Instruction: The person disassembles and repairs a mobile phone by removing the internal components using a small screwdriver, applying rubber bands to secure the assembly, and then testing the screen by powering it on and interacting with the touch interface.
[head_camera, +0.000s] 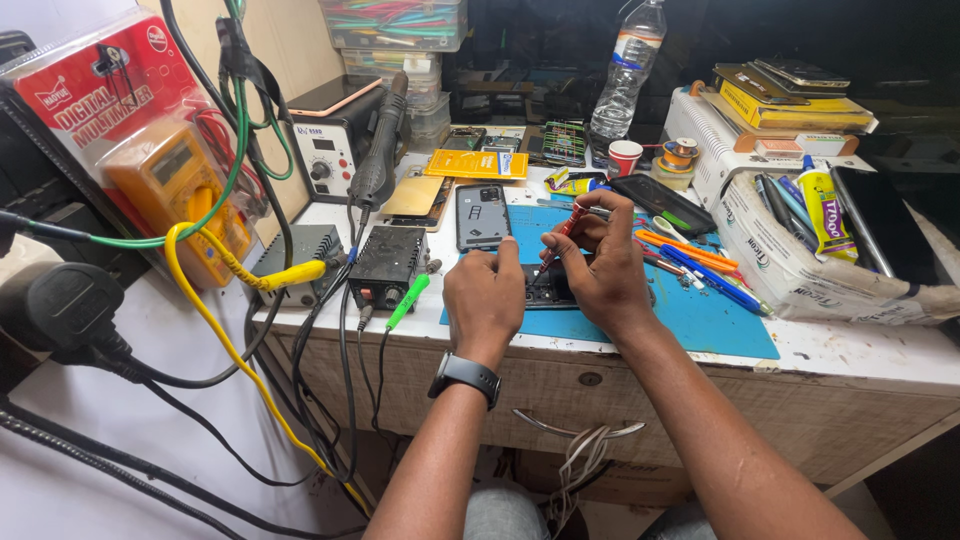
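My left hand (487, 296), with a dark watch on its wrist, presses down on a small dark opened phone (549, 290) lying on the blue work mat (700, 320). My right hand (600, 262) grips a thin red-handled screwdriver (562, 232) whose tip points down at the phone. The hands hide most of the phone. A second phone in a grey case (483, 214) lies back-up just behind my left hand.
A black power box (387, 265) and a soldering station (330, 150) stand at the left among cables. A yellow multimeter pack (150, 170) hangs at far left. A white box of tools (800, 250), a water bottle (628, 70) and loose screwdrivers (700, 262) crowd the right.
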